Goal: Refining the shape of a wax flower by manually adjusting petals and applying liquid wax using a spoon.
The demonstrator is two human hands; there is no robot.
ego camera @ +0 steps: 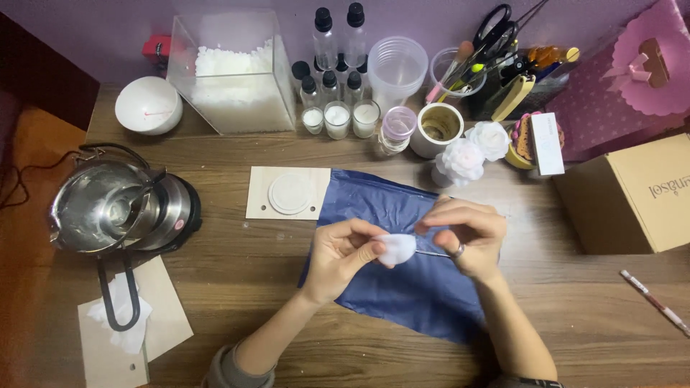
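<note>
Over the blue cloth (pixel 402 280), near centre of the desk (pixel 575 323): my left hand (pixel 343 253) pinches a small white wax piece (pixel 397 248); my right hand (pixel 466 233) is closed narrow on a thin metal tool (pixel 431 253) touching it. Risk, as I judge it: too much pressure cracks the piece, or it slips and drops. Melting pot (pixel 115 208) stands far left, well apart.

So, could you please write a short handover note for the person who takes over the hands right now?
Left hand: pinches a small white petal-shaped piece.
Right hand: touches the same piece and holds a thin metal tool.
Both are above the blue cloth.
Done: two white flowers stand behind the cloth.
Left: the piece is not yet set down; the round white disc lies untouched on its board.
</note>
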